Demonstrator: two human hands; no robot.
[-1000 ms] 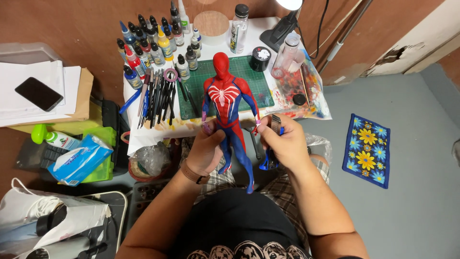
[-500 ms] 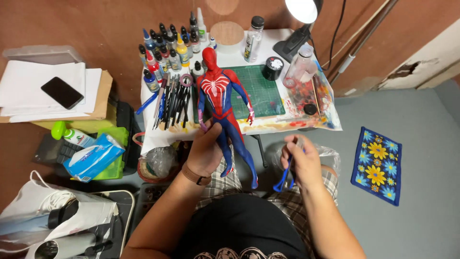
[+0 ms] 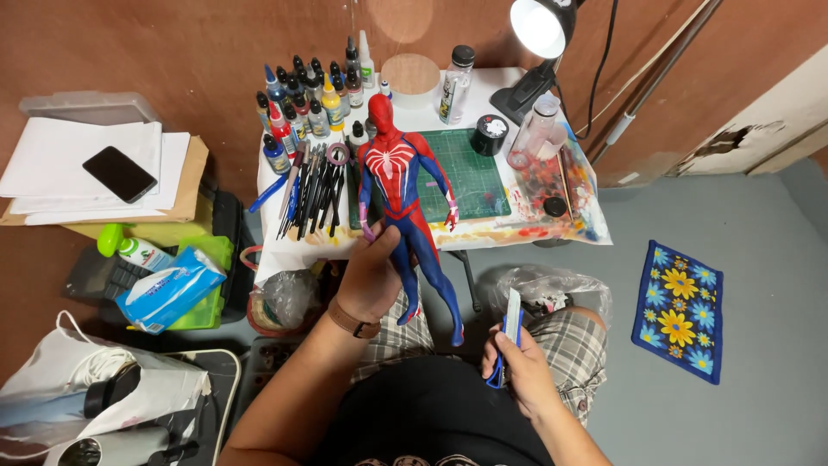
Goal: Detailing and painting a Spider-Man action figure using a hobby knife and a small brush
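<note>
Upright above the lap, a red-and-blue action figure [image 3: 404, 203] is gripped at the hip by the left hand [image 3: 373, 276], its front turned to view, while the right hand [image 3: 516, 367] clasps blue-handled scissors [image 3: 509, 336] beside the paint-cluttered worktop [image 3: 431, 233].

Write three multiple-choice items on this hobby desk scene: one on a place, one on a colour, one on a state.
1. Where does the black phone lie?
A. on white paper sheets
B. on the cutting mat
C. on the floor mat

2. What colour is the cutting mat?
A. red
B. green
C. white

3. How is the desk lamp?
A. switched off
B. tipped over
C. lit

Key: 1 A, it rests on the stacked paper at left; 2 B, green shows behind the red and blue figure held by the left hand; 3 C, its head glows white.
</note>
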